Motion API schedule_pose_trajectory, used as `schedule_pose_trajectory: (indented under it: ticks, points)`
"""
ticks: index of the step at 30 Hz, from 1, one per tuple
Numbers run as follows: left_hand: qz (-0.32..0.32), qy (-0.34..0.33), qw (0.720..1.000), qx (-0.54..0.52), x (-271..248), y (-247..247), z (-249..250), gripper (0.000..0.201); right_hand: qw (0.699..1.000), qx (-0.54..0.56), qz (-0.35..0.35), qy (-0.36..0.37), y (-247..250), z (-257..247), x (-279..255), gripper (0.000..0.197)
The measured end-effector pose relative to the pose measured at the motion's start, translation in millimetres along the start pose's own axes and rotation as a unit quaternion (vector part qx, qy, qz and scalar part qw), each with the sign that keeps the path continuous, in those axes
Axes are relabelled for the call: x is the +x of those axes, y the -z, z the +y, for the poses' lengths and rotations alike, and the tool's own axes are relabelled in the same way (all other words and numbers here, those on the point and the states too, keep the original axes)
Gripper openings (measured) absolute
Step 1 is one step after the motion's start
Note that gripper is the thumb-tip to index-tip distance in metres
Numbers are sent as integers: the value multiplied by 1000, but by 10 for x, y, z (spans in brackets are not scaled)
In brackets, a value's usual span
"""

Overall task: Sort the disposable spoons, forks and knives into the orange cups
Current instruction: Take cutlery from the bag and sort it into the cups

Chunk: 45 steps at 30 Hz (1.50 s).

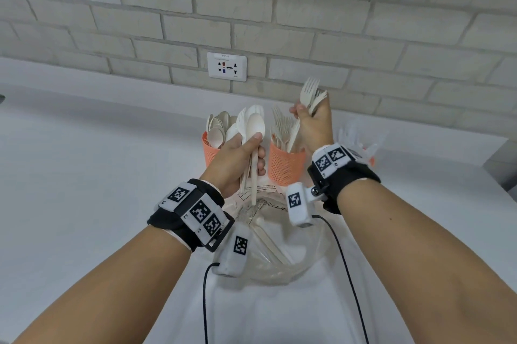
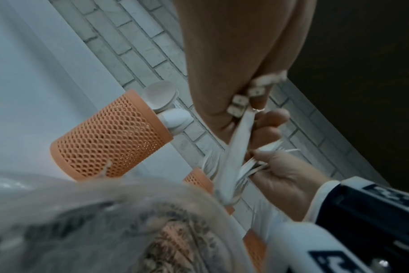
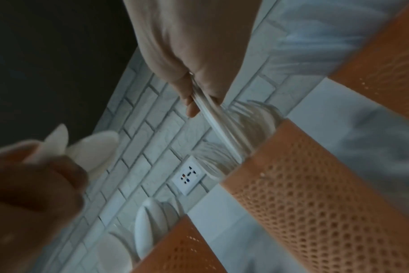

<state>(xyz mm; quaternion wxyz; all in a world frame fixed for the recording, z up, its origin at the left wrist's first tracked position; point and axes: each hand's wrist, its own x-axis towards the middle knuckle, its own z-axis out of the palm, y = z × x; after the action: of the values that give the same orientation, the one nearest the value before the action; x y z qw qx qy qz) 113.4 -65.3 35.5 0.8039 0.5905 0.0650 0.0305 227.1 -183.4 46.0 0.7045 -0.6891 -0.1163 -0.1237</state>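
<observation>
White desk (image 1: 84,189) fills the lower frame, grey brick wall (image 1: 279,7) across the top with a wall socket (image 1: 227,66) at centre. Clear plastic bag (image 1: 279,254) lies on desk, lower centre, between the forearms, a few pieces of cutlery inside. Three orange mesh cups behind it: spoon cup (image 1: 209,153) centre-left, full of spoons; fork cup (image 1: 285,164) at centre, full of forks; third cup (image 1: 370,159) right of centre, mostly hidden behind right wrist, contents blurred. Left hand (image 1: 237,159), fingers curled round a bunch of spoons (image 1: 253,125), bowls up, just in front of spoon cup. Right hand (image 1: 316,125), fingers wrapped round a bundle of forks (image 1: 309,94), tines up, above fork cup.
</observation>
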Motion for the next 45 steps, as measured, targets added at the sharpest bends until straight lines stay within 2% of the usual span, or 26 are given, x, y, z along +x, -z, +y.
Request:
schedule_pose_trajectory:
  ticks: [2,4,6,11,13,16,21,27,30,35,37,39,45]
  points:
    - [-3,0,1000,0,12,17,-2,13,999,-48,-2,-2,-12,110,2,36]
    - [-10,-3,1000,6,25,37,-1,14,995,-90,6,36,-8,168,1,40]
    - [-15,-7,1000,13,38,54,0,15,992,-105,-1,63,-16,189,3,35]
    - [-21,-18,999,22,74,60,1,15,978,-166,-124,-16,-55,319,-1,14]
    - [-24,-24,999,27,85,58,7,16,975,-169,-138,-33,-32,339,-1,13]
    - [-25,-24,999,32,88,70,13,17,983,-127,-122,-44,21,285,37,12]
    - [-18,-13,1000,13,115,95,-30,16,990,-109,-87,-26,34,142,200,29]
    - [-22,-9,1000,11,103,98,-46,16,1000,-14,5,2,-95,-36,339,24]
    - [-15,-9,1000,14,88,104,-34,16,1000,-5,26,15,-150,-7,325,28]
    - [-14,-7,1000,19,90,120,-22,15,995,-85,-43,44,-86,198,206,34]
    - [-17,-5,1000,22,100,115,-26,13,991,-105,-42,71,-71,240,194,42]
    - [-22,-6,999,23,107,103,-38,12,984,-151,-40,81,-60,267,199,35]
    - [-29,-16,999,42,107,62,-32,9,954,-271,-124,31,-8,293,216,18]
